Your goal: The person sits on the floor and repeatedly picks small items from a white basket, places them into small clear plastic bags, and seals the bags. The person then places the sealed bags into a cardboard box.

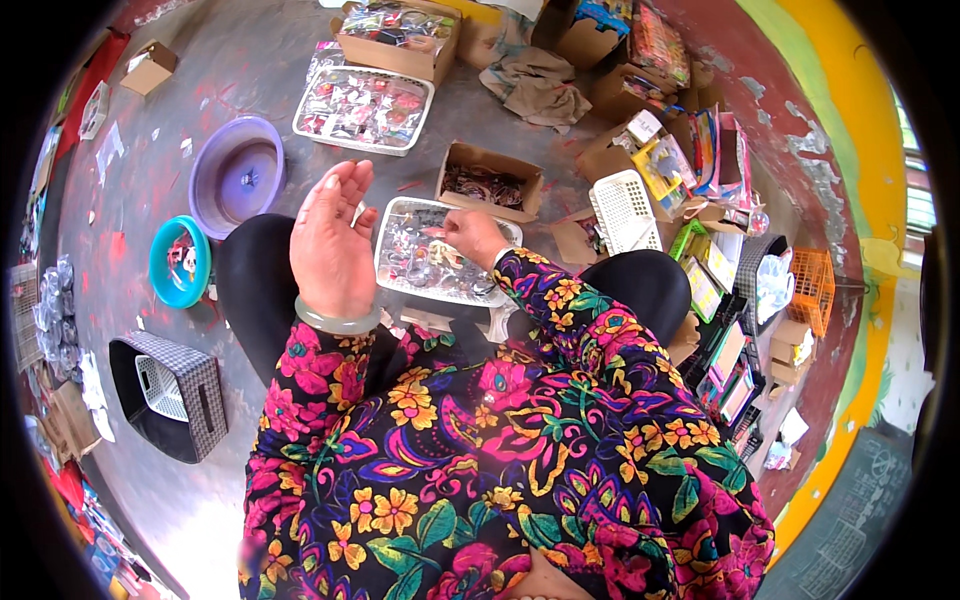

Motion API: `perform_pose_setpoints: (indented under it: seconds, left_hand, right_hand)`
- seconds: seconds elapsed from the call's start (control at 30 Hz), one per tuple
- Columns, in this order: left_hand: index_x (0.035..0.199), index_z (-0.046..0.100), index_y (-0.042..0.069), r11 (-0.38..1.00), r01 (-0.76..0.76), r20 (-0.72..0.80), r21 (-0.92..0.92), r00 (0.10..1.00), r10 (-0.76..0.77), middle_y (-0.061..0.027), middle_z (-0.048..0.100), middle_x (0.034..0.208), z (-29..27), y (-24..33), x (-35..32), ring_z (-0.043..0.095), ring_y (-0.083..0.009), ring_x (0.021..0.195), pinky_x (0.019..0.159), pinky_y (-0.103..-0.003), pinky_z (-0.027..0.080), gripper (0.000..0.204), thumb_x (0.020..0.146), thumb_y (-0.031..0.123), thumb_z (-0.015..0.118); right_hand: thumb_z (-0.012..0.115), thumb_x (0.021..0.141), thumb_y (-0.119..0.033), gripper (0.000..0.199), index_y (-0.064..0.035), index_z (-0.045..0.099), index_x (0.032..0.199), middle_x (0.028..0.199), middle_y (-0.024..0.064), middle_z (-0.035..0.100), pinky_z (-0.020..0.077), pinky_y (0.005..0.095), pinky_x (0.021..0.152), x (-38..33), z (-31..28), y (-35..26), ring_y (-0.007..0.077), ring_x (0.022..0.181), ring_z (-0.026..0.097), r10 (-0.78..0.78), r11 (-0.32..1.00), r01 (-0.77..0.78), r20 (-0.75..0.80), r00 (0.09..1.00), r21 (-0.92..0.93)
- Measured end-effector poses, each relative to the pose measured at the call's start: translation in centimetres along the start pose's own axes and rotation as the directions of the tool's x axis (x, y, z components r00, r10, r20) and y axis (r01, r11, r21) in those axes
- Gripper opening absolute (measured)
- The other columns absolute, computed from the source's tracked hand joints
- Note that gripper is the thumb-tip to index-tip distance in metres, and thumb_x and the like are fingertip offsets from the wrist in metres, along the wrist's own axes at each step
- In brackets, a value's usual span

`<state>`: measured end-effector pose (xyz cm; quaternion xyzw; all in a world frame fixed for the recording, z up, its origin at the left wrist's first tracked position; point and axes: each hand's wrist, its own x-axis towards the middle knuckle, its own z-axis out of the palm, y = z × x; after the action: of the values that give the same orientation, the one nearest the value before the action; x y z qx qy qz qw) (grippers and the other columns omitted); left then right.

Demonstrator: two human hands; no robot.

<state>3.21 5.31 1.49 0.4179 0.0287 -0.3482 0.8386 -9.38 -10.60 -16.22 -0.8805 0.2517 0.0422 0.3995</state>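
My left hand [335,245] is raised left of a shallow white basket [383,262], its fingers stretched and slightly cupped. A pale bangle [338,322] circles that wrist, and a small silvery glint, perhaps a ring, shows by the fingers. Over the basket's right part, my right hand [473,236] has its fingers bent together; whatever they pinch is hidden. Just below those fingers lies a cream-coloured looped piece [446,256]. Many small clear packets and trinkets [412,252] fill the basket, too small to name one by one.
Beyond the basket stands a cardboard box [535,208] of dark strands. Farther off is another white basket [303,128] of packets. Purple [205,165] and teal [158,268] basins are at left, near a checked bin [207,405]. Cartons and an orange crate [812,290] crowd the right.
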Motion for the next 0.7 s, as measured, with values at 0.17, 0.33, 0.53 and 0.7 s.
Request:
perform_pose_setpoints:
  seconds: [0.17, 0.33, 0.53, 0.7]
  left_hand:
    - [0.108, 0.052, 0.003, 0.999, 0.030, -0.044, -0.033, 0.999, -0.031, -0.0093, 0.056, 0.112, -0.1, 0.1, -1.1, 0.049, -0.0178, 0.107, 0.081, -0.029, 0.037, 0.026, 0.089, 0.019, 0.046]
    - [0.105, 0.053, 0.004, 0.999, 0.025, -0.055, -0.048, 0.998, -0.028, -0.0084, 0.058, 0.106, 0.0, 0.2, -1.4, 0.051, -0.0155, 0.102, 0.077, -0.027, 0.036, 0.022, 0.089, 0.018, 0.047]
    - [0.105, 0.053, 0.004, 0.999, 0.030, -0.017, -0.034, 0.999, -0.031, -0.0087, 0.058, 0.106, 0.0, 0.0, -1.5, 0.051, -0.0156, 0.103, 0.077, -0.028, 0.037, 0.022, 0.089, 0.018, 0.047]
    - [0.105, 0.053, 0.005, 0.999, 0.050, -0.015, 0.003, 0.999, -0.050, -0.0083, 0.059, 0.107, 0.2, -1.0, -0.8, 0.051, -0.0153, 0.102, 0.078, -0.028, 0.036, 0.023, 0.088, 0.019, 0.048]
  right_hand:
    - [0.054, 0.072, -0.008, 0.011, -0.0048, 0.054, 0.083, 0.091, 0.0130, 0.055, 0.0456, 0.0390, 0.072, 0.7, 2.3, -0.7, 0.0319, 0.081, 0.056, -0.336, 0.929, 0.326, -0.029, 0.941, -0.175]
    - [0.053, 0.072, -0.006, 0.016, -0.0052, 0.057, 0.088, 0.093, 0.0111, 0.053, 0.0449, 0.0389, 0.076, 0.6, 3.2, 0.3, 0.0291, 0.091, 0.055, -0.354, 0.869, 0.366, 0.099, 0.930, -0.331]
    - [0.051, 0.068, -0.003, 0.017, -0.0042, 0.060, 0.083, 0.087, 0.0138, 0.054, 0.0440, 0.0402, 0.075, 0.1, 2.2, 0.3, 0.0318, 0.088, 0.053, -0.291, 0.865, 0.256, -0.018, 0.956, -0.432]
    - [0.052, 0.074, -0.017, 0.018, -0.0032, 0.063, 0.080, 0.085, 0.0161, 0.059, 0.0449, 0.0409, 0.073, 1.1, -4.3, -3.8, 0.0324, 0.083, 0.056, -0.233, 0.932, 0.230, 0.020, 0.972, -0.280]
